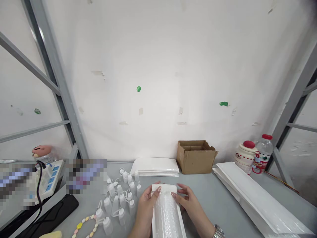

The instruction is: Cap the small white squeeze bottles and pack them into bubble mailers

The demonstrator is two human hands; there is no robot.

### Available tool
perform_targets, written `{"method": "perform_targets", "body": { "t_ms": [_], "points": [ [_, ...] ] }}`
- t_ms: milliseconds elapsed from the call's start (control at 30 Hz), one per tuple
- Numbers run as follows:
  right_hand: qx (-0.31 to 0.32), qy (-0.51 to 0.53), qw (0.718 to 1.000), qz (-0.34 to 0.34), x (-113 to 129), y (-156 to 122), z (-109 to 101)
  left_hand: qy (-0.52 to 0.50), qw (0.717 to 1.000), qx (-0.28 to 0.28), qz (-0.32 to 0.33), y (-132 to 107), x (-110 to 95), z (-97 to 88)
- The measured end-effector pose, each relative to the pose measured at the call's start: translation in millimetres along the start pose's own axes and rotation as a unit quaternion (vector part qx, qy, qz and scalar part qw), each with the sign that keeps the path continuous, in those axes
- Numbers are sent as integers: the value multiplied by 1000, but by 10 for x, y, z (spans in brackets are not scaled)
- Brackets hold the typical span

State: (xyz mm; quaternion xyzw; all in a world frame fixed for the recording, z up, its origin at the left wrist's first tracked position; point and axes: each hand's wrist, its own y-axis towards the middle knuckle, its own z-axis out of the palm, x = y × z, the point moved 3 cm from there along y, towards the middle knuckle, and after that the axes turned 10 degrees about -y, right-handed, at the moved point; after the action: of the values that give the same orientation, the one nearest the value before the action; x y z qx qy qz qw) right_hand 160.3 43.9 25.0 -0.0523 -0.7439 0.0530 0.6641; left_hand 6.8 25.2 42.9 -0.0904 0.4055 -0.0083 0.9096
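Observation:
A white bubble mailer (168, 216) lies lengthwise before me at the bottom centre, its flap end pointing away and its middle bulging. My left hand (148, 205) grips its left upper edge, thumb on top and the other fingers partly behind it. At the right upper edge, my right hand (189, 202) pinches the mailer near the flap, thumb on the surface. What fills the mailer is hidden. Just left of my left hand stand several small white squeeze bottles (122, 200) with looped cap strings.
A stack of flat white mailers (156, 166) lies by the wall beside an open cardboard box (196, 158). Long white mailers (257, 198) lie at right, near a cream jar (245, 157) and a plastic bottle (263, 153). Left are a black phone (53, 215), bead bracelet (79, 225) and power strip (53, 178).

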Motion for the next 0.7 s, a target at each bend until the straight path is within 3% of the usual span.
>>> {"method": "perform_targets", "body": {
  "t_ms": [100,167,367,467,600,700],
  "points": [
    [164,52,985,1,82,-65,73,-3,1000,5,-12,-15,13,13],
    [217,81,973,-9,130,-95,95,2,999,14,-29,6,33,2],
    [220,73,973,-24,169,-96,71,15,999,7,-42,136,85,-111],
    [240,67,968,-32,176,-91,68,28,999,1,-28,151,103,-132],
    [213,74,974,-25,155,-49,28,96,995,8,6,136,121,-123],
    [221,63,973,-29,167,-53,4,90,996,14,5,139,127,-126]
  ]
}}
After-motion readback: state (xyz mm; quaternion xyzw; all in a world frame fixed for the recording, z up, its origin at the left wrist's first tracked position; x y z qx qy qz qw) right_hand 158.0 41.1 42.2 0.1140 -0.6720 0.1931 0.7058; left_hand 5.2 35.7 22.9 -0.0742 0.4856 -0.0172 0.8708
